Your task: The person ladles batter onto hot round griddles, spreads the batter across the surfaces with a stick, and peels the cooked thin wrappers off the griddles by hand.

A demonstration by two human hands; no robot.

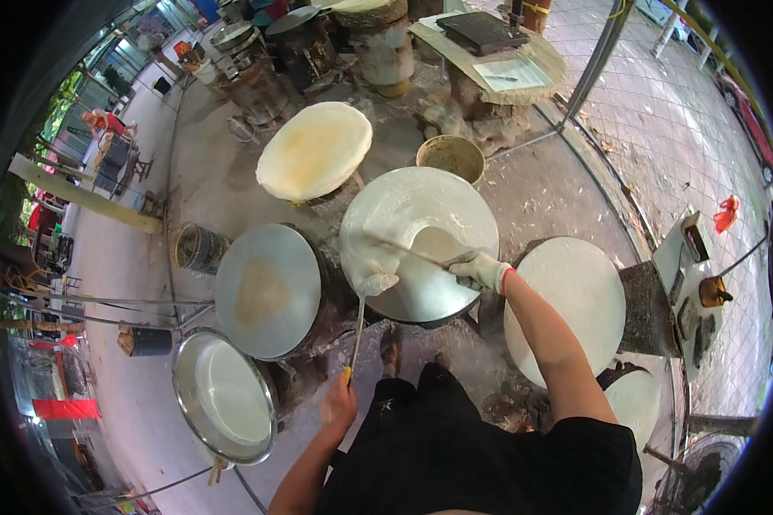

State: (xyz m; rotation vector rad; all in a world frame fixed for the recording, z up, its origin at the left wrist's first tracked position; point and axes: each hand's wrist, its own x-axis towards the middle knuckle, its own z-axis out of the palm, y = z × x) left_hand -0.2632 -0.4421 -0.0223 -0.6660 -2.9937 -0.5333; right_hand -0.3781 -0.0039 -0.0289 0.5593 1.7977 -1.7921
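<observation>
A large round metal griddle [419, 302] lies before me, with pale wet batter [425, 199] smeared over its far and left parts. My right hand [481, 270], in a whitish work glove with a red cuff, grips a thin spreader stick [412, 252] that reaches across the batter; its far end is blurred. At the griddle's near left, my bare left hand [339, 402] holds a long ladle [361, 325] by its yellow grip. The ladle's batter-coated bowl [379, 284] is over the griddle's edge; whether it touches the surface I cannot tell.
A steel basin of white batter [235, 399] stands at left, beside a second griddle [277, 290]. Another griddle [567, 296] is at right. Ahead are a round pale flatbread [319, 151] and a bucket [451, 158]. A wire fence [657, 141] runs along the right.
</observation>
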